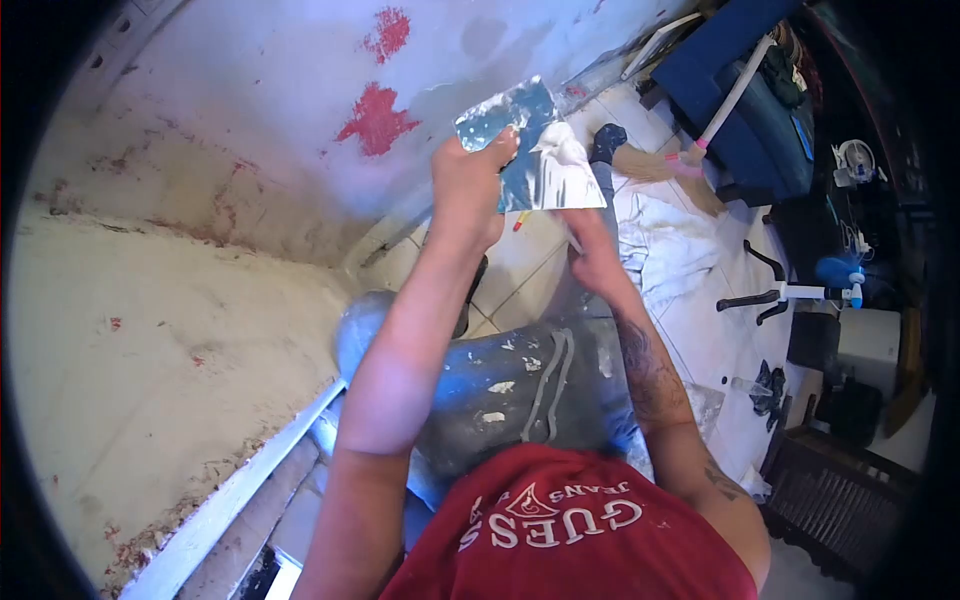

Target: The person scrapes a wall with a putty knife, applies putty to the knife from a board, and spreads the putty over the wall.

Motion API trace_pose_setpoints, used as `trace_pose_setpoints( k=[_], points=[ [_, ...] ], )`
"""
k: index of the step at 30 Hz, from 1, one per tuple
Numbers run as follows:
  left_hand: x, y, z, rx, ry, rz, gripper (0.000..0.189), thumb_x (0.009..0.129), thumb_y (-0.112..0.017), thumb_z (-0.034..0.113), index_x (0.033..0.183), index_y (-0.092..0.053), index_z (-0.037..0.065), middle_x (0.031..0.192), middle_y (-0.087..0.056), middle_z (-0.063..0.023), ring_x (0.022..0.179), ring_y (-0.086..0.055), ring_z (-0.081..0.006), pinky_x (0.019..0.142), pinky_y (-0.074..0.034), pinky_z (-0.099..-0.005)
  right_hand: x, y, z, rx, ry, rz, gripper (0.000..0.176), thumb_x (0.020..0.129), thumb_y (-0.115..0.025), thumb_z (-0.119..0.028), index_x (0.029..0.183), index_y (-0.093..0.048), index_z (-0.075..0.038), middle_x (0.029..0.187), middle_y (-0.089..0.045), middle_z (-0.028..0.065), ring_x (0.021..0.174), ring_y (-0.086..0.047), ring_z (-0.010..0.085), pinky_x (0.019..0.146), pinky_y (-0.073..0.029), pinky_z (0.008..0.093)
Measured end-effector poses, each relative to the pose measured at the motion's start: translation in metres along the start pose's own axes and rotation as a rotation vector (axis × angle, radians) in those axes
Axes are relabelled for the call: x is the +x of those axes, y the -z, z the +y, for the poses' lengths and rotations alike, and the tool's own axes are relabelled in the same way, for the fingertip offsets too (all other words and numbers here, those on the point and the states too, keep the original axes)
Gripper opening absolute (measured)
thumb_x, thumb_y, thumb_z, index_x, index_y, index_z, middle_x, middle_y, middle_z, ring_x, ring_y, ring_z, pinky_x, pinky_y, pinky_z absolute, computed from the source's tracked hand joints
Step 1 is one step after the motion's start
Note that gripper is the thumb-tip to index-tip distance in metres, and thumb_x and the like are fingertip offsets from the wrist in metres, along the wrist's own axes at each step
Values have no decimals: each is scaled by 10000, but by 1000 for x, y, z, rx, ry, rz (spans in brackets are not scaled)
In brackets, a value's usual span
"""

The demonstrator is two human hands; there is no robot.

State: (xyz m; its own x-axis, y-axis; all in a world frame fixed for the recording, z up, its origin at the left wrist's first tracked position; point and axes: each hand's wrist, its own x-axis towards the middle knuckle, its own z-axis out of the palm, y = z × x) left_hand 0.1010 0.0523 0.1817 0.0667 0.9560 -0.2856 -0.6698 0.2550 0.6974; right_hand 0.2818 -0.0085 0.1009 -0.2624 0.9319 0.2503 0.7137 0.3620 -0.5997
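Head view: pale wall (240, 110) with red patches, stained brownish lower down, on the left and across the top; tiled floor (520, 300) beyond and right of the arms, room cluttered on the right side. Metal plate (480, 128) held up in front of the wall and floor, white paste (568, 172) over its right part. Left hand (468, 185) grips the plate from the left, thumb pressed on its face. Right hand (597, 262) just below the plate's lower edge, fingers partly hidden; can't tell whether it's closed on anything. Both forearms stretch away from the red shirt (560, 530). Between them, under the plate, a grey white-spotted thing (510, 390); unclear what it is. White cloth (665, 245) crumpled on the floor, right of the right hand; broom (640, 163) past it, pale handle leaning toward blue furniture (740, 130). Farther right, a stand with black feet (770, 295) and blue top part, then brown slatted furniture (830, 500) at lower right. In the way: left hand covers part of the plate; plate blocks the right fingertips.
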Motion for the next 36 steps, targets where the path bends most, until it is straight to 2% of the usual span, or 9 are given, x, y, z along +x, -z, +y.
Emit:
trace_pose_setpoints(
  k=[3,8,12,22,26,29,32,34,36],
  points=[
    [13,7,-10,279,-255,-15,111,812,-575,-24,910,-628,-32,833,-644,-53,696,-591,-124,618,-468,-304,-25,-16,59,254,-69,-25,587,622,-500,171,1174,-525,-27,1244,-471,142,1201,-430,283,1019,-316,336],
    [20,16,-16,933,-325,-64,257,755,-655,156,782,-605,-94,762,-593,-293,752,-591,-441,673,-456,-432,14,59,4,138,-36,146,739,529,-359,207,1200,-521,-59,1166,-530,144,1153,-480,293,988,-348,327],
    [28,17,-29,1099,-335,-23,296,752,-668,185,800,-617,-102,786,-609,-296,817,-608,-431,734,-465,-448,37,52,-25,82,132,33,704,554,-374,209,1186,-536,-56,1118,-536,152,1107,-501,326,948,-378,327],
    [52,36,-35,1197,-262,92,234,709,-640,131,799,-640,-85,839,-610,-307,848,-610,-422,741,-479,-439,16,8,-35,216,40,-126,612,636,-462,167,1195,-542,-68,1071,-548,133,1047,-529,315,896,-409,324],
    [55,34,-33,1191,-405,242,233,721,-640,139,786,-627,-84,779,-608,-297,786,-613,-424,699,-475,-444,6,15,-27,155,101,-291,570,679,-445,169,1195,-545,-52,1082,-575,117,1071,-532,275,903,-413,328],
    [46,23,-16,1036,-585,310,235,752,-635,142,784,-611,-90,746,-605,-287,748,-608,-428,672,-467,-452,-11,5,-6,642,-176,-436,532,685,-442,181,1154,-575,-32,1130,-583,104,1075,-539,218,918,-417,327],
    [9,-2,-3,869,-556,129,248,793,-619,148,760,-589,-96,727,-600,-280,733,-600,-435,648,-452,-471,-15,-47,43,1203,-600,-66,610,646,-515,161,1227,-491,-21,1049,-600,101,989,-584,249,886,-463,371],
    [-6,-9,-26,1008,-766,4,238,804,-609,157,807,-584,-80,677,-589,-259,684,-590,-439,624,-452,-477,3,-94,31,1562,-733,99,616,640,-505,166,1225,-483,-26,1026,-601,103,957,-591,261,856,-482,397],
    [-22,-19,-32,1006,-783,-223,213,815,-592,139,899,-572,-56,654,-580,-243,658,-588,-426,610,-459,-468,54,-180,55,1466,-761,151,609,647,-473,173,1221,-473,-32,1017,-595,106,936,-595,265,835,-493,414]
  ],
)
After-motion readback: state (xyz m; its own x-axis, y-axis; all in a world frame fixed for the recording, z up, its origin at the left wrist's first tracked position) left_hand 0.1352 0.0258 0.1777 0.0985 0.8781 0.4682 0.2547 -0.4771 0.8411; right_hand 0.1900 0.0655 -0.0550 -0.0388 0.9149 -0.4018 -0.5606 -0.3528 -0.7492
